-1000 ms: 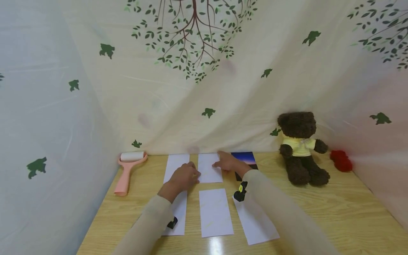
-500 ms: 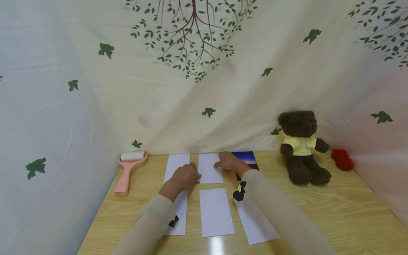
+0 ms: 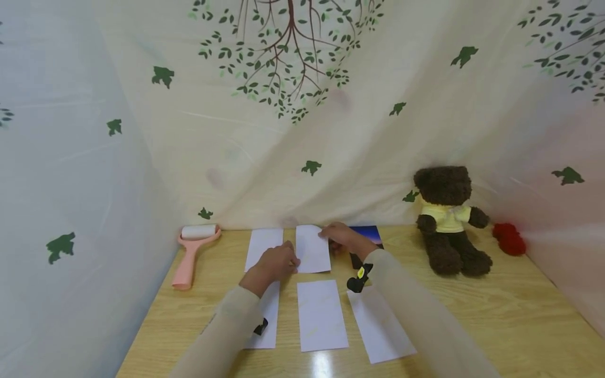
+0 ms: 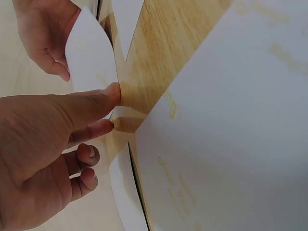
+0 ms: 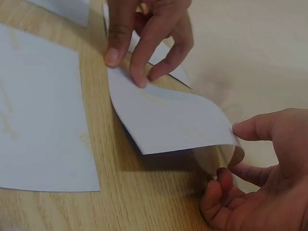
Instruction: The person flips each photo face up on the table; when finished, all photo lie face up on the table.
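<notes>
Pinching the far right corner of the middle back-row card (image 3: 313, 250) between thumb and forefinger, our right hand (image 3: 341, 239) curls it off the table (image 3: 496, 310), while our left hand (image 3: 279, 261) presses straight fingertips on its near left edge. We judge the card could crease or slip free if the fingertips ease. A second ago it lay flat under both hands; now its corner is raised.

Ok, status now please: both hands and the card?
Left hand presses white card near edge down. Right hand lifts its far corner, curling. Nothing in the way.
</notes>
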The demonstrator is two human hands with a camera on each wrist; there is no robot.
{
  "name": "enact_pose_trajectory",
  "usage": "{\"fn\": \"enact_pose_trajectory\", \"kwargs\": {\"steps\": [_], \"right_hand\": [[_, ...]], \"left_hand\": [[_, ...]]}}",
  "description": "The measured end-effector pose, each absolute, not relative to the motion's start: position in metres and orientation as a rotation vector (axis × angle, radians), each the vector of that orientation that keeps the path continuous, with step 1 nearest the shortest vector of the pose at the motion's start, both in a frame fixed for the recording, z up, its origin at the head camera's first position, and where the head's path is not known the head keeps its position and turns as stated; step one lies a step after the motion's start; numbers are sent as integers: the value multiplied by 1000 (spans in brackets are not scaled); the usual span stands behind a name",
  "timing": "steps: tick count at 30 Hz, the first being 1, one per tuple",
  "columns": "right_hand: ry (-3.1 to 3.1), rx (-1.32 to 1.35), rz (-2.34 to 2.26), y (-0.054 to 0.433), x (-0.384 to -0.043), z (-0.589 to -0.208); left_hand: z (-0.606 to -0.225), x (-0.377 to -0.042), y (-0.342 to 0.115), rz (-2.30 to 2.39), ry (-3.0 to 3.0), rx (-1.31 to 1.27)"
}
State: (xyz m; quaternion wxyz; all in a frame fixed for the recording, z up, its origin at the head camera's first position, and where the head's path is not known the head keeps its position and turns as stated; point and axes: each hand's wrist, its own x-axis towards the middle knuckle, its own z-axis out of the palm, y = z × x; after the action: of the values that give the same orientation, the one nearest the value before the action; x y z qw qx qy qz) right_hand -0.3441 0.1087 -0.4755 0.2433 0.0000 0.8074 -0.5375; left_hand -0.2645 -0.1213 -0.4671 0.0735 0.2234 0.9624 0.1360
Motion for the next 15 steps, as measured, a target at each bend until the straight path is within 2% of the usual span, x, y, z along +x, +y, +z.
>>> {"fn": "enact_pose_trajectory", "kwargs": {"steps": [9, 15], "right_hand": [[2111, 101, -1757, 116, -344, -476], [2078, 74, -1888, 116, -338, -469]], "left_hand": [[-466, -265, -115, 348, 2890, 691], [-464, -273, -103, 490, 2870, 595]]}}
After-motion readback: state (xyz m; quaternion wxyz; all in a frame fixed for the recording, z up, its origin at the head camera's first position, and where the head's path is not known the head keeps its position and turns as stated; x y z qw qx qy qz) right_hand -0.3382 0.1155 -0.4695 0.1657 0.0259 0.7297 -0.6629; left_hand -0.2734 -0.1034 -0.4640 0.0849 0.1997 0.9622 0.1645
